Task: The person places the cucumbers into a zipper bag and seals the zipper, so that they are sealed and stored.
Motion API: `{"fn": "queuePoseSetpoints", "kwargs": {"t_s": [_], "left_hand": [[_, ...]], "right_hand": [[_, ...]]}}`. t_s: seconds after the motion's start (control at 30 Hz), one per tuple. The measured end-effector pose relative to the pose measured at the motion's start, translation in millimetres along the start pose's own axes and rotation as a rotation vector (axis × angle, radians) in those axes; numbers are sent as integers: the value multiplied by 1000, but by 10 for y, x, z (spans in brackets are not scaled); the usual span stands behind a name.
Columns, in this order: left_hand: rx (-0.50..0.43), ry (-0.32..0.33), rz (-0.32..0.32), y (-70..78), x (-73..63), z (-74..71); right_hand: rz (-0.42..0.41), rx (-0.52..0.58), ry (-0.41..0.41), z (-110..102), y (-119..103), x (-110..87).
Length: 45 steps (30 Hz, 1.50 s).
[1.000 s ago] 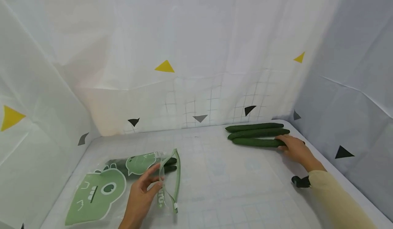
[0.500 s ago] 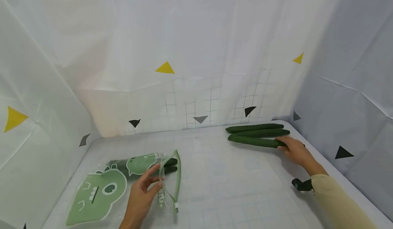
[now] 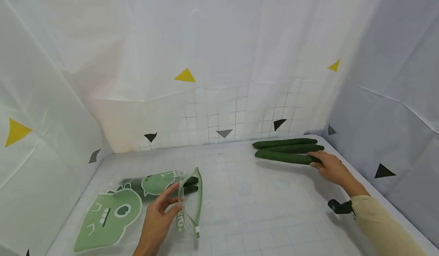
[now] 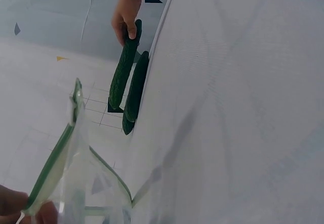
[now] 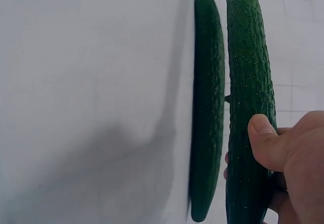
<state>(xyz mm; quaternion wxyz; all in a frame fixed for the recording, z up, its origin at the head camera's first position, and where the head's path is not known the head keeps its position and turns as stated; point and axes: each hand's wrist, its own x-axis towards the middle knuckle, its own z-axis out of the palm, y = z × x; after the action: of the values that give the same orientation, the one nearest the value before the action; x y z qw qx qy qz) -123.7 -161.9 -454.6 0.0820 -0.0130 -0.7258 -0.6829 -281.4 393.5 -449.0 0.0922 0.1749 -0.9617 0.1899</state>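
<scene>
My right hand (image 3: 332, 168) grips one end of a dark green cucumber (image 3: 282, 157), thumb on one side and fingers on the other. In the right wrist view this cucumber (image 5: 248, 67) stands off the table, apart from another lying cucumber (image 5: 207, 107). Two more cucumbers lie behind it in the head view, a rear one (image 3: 284, 143) and a nearer one (image 3: 300, 148). On the left, my left hand (image 3: 156, 220) pinches the mouth edge of a clear zip bag (image 3: 99, 233) with a green cartoon print. Its green rim (image 3: 199, 199) gapes, and cucumber ends (image 3: 192, 180) show inside.
A white cloth covers the table (image 3: 240, 195). White sheets with yellow, black and grey triangles form a back wall (image 3: 219, 58) and side walls. A dark wrist camera (image 3: 339, 206) hangs below the right sleeve (image 3: 380, 221).
The gripped cucumber has come up off the table, its far end shifting slightly left and up over the others. My right hand has barely moved; my left hand and the bag stay in place.
</scene>
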Motion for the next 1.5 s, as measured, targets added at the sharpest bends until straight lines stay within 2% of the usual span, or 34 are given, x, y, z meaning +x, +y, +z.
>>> {"fn": "queuePoseSetpoints", "kwargs": {"t_s": [0.23,0.6,0.93,1.5], "left_hand": [[6,1,-3,10,2,-2],[9,2,1,22,16,1],[6,-4,-7,22,-2,6],[-3,-6,-4,27,-18,5]], "right_hand": [[-4,21,12,-66,-142,-7],[-67,46,65,-103,-485,-25],[-64,59,54,-27,-707,-35],[-175,98,95,106,-999,-47]]}}
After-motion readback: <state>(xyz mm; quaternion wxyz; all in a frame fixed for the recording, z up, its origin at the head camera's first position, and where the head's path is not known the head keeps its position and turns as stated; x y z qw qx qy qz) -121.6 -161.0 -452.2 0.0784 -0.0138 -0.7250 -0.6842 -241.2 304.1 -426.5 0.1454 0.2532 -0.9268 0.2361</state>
